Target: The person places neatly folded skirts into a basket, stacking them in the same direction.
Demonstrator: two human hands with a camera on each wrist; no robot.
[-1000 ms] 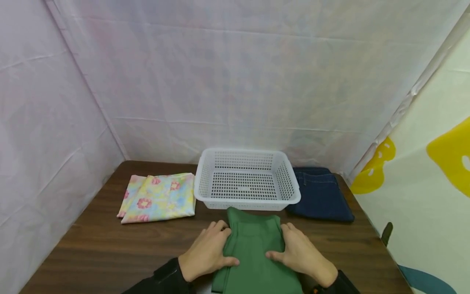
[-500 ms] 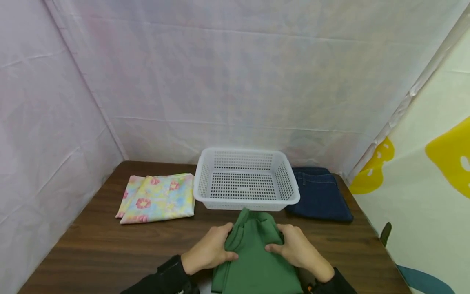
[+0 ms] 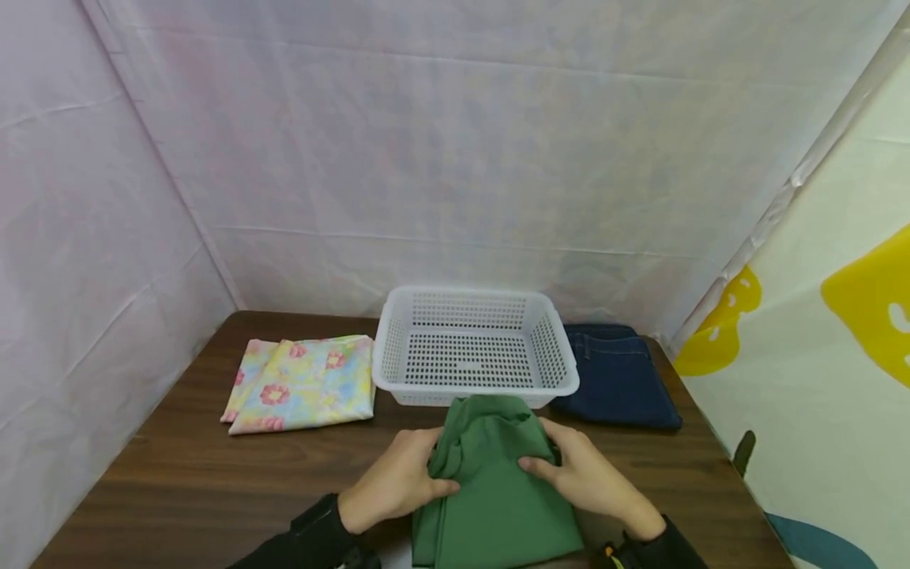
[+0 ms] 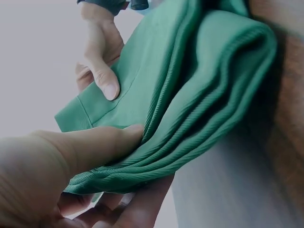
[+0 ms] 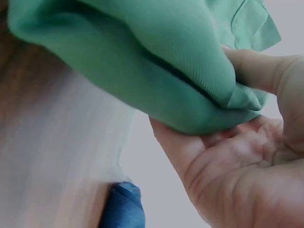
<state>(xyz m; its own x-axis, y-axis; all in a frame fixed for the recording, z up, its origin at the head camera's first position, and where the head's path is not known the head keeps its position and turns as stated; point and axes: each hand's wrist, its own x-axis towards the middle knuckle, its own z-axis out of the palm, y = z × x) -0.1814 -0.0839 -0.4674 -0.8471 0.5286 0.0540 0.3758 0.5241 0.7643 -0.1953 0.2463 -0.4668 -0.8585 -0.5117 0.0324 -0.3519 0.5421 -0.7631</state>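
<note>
A folded green garment (image 3: 490,490) lies at the near middle of the table, its layers bunched and its far end raised in front of the basket. My left hand (image 3: 398,478) grips its left side; the left wrist view shows the thumb on top of the stacked layers (image 4: 190,118) and the fingers underneath. On the other side my right hand (image 3: 590,474) holds the garment the same way, thumb above and fingers below, as the right wrist view shows around the green cloth (image 5: 156,71). Parts of the fingers are hidden by the cloth.
A white perforated basket (image 3: 472,393) stands at the back middle of the brown table (image 3: 235,490). Left of it lies a folded floral cloth (image 3: 306,387), right of it a pair of folded dark blue jeans (image 3: 626,383). White sheet walls (image 3: 462,158) rise behind the table.
Both hands have taken the garment's sides up between thumb and fingers. Its far end, flat before, has bunched and now curls up, overlapping the basket's front in the head view.
</note>
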